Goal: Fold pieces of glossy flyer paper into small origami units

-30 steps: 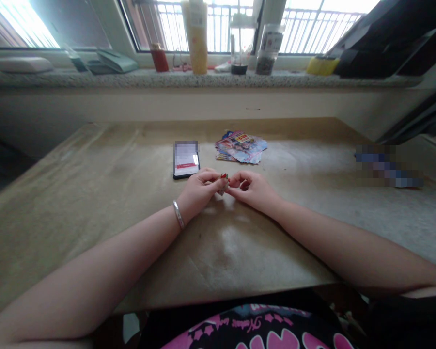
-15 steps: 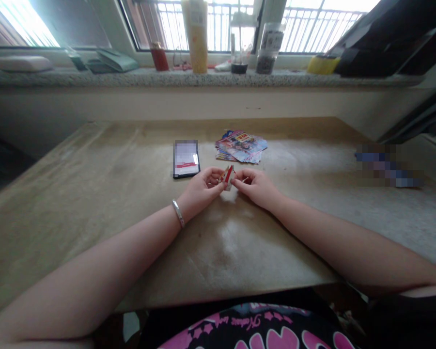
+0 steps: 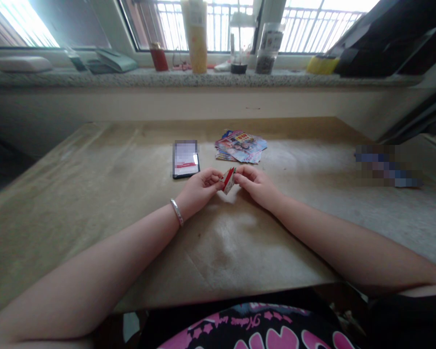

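My left hand (image 3: 199,190) and my right hand (image 3: 256,185) meet at the middle of the tan table (image 3: 94,194). Between their fingertips they pinch a small folded piece of red and white paper (image 3: 228,180), held just above the tabletop. Both hands have their fingers curled in on it. A silver bracelet (image 3: 177,212) sits on my left wrist. Both forearms rest on the table.
A phone (image 3: 185,159) with a lit screen lies just beyond my left hand. A pile of colourful printed papers (image 3: 240,146) lies beyond my right hand. A blurred blue object (image 3: 387,165) sits far right. Bottles and jars stand on the stone windowsill (image 3: 203,77).
The folded paper has come out from between the closed fingers and now shows as a flat red and white piece. Both hands shifted slightly away from me.
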Tool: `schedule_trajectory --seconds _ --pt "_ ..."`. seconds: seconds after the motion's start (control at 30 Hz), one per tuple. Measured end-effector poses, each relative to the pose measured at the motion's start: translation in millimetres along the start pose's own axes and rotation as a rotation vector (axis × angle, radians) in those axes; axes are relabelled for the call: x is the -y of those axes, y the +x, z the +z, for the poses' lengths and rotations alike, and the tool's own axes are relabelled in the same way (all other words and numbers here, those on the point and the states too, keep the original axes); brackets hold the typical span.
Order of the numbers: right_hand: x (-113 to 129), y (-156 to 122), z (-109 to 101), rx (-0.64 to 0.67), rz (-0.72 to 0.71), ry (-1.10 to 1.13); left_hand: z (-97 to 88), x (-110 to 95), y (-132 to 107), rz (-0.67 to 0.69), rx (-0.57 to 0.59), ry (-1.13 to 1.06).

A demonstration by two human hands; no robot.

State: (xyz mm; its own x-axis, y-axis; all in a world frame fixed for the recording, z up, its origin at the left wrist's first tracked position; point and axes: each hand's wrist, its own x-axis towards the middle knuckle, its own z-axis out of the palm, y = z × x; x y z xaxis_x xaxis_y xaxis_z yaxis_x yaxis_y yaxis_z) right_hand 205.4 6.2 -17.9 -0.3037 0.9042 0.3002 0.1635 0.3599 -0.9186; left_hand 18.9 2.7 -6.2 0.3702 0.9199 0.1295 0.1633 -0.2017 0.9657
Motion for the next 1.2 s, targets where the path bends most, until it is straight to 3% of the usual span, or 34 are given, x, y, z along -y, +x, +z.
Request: schedule_trajectory --seconds 0.17,0.43,0.6,0.7,0.93,1.1,1.2 --pt "5 -1 -2 -0.019 0.062 -0.011 0.8 -1 -2 0.039 0.014 0.12" --pt "13 -3 0 0.017 0.242 0.261 2.2 -3 -4 0.105 0.02 0.235" --pt "14 -3 4 -0.043 0.278 0.292 2.8 1 -4 0.166 -0.168 0.29" --pt "16 -4 5 -0.062 0.276 0.32 1.5 2 -5 0.232 -0.245 0.445" --pt "16 -4 7 -0.102 0.282 0.37 0.4 -5 -6 0.303 -0.126 0.501" --pt "10 -2 6 -0.169 0.261 0.312 -0.6 -5 -6 0.213 -0.068 0.492" --pt "9 -1 5 -0.167 0.234 0.257 0.5 -3 -7 0.145 -0.002 0.349"
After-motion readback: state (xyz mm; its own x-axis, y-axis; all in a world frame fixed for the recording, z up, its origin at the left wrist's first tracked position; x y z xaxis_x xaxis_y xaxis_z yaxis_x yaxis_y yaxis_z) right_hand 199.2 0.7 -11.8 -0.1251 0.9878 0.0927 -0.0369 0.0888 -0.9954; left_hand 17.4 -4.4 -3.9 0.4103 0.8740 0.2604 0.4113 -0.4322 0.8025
